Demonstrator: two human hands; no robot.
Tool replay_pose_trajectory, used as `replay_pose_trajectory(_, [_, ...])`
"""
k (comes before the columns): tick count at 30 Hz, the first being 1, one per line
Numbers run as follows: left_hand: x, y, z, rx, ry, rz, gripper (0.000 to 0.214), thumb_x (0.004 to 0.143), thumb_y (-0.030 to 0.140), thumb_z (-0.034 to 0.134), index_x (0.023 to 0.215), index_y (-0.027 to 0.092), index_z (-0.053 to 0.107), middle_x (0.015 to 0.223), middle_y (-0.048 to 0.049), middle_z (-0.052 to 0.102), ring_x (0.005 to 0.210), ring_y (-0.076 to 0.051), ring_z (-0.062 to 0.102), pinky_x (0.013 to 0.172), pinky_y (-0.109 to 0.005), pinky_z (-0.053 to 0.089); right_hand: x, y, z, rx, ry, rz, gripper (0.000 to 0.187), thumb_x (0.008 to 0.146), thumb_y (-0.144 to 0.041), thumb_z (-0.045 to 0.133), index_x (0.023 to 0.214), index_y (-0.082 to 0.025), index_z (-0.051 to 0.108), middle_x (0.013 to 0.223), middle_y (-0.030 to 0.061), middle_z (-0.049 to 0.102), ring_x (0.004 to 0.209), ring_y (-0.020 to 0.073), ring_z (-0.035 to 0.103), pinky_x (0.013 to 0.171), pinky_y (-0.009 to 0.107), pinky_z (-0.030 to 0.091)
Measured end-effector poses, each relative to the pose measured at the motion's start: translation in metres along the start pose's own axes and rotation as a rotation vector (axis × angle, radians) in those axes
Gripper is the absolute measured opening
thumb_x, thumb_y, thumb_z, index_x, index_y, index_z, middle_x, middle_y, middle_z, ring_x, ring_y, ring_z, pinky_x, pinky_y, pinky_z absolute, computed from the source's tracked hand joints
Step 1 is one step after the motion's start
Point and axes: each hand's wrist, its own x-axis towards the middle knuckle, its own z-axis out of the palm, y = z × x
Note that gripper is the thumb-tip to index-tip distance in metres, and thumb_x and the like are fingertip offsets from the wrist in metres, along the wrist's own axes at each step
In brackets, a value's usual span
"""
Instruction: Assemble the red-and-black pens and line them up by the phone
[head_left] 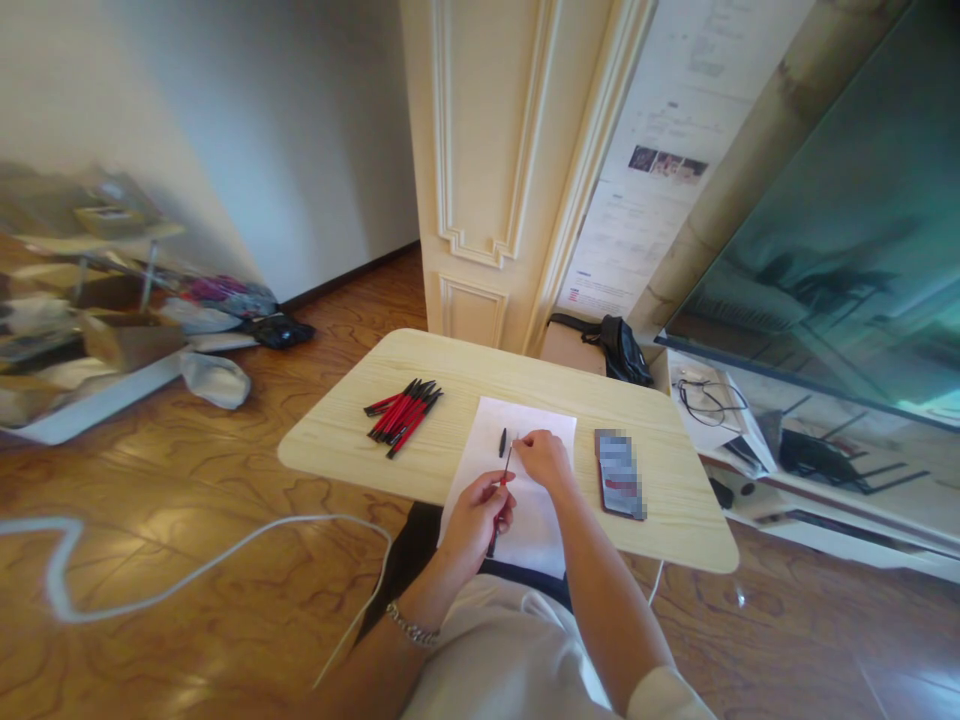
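Note:
My left hand (478, 515) is closed around a red and black pen barrel (496, 530), held over a white sheet of paper (517, 480). My right hand (544, 458) pinches the thin refill tip (509, 462) that sticks out of the barrel's upper end. A small black pen cap (502, 442) lies on the paper just left of my right hand. A bundle of several red and black pens (403, 409) lies on the table to the left, apart from both hands.
The light wooden table (360, 440) has rounded corners. A phone (619, 473) lies right of the paper. A white cable (187, 570) runs across the wooden floor. Clutter and a shelf (97, 300) stand left; a TV stand (825, 470) right.

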Motion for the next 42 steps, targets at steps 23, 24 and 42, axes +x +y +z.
replay_pose_trajectory(23, [0.0, -0.001, 0.001, 0.003, -0.026, 0.016, 0.033, 0.075, 0.034, 0.064, 0.102, 0.015, 0.059, 0.068, -0.0003, 0.056, 0.05, -0.008, 0.048, 0.044, -0.02, 0.03, -0.043, -0.005, -0.021, 0.323, -0.141, -0.148, 0.03, 0.084, -0.04, 0.05, 0.08, -0.018, 0.069, 0.076, 0.0029, 0.068, 0.07, 0.0142, 0.059, 0.064, 0.024, 0.039])
replay_pose_trajectory(24, [0.0, -0.001, 0.002, 0.006, -0.028, 0.018, 0.033, 0.075, 0.033, 0.064, 0.102, 0.015, 0.059, 0.068, -0.0003, 0.056, 0.05, -0.008, 0.048, 0.044, -0.02, 0.03, -0.047, -0.004, -0.021, 0.368, -0.168, -0.156, 0.027, 0.082, -0.039, 0.052, 0.081, -0.018, 0.069, 0.078, 0.0026, 0.069, 0.072, 0.0143, 0.059, 0.065, 0.024, 0.04])
replay_pose_trajectory(42, [-0.002, -0.003, 0.002, 0.058, -0.07, 0.008, 0.032, 0.077, 0.032, 0.062, 0.105, 0.015, 0.058, 0.067, -0.0003, 0.056, 0.051, -0.009, 0.049, 0.045, -0.021, 0.031, -0.016, 0.007, -0.023, 0.543, -0.054, 0.026, 0.03, 0.074, -0.043, 0.056, 0.075, -0.015, 0.065, 0.06, 0.0008, 0.058, 0.055, 0.0115, 0.05, 0.051, 0.022, 0.034])
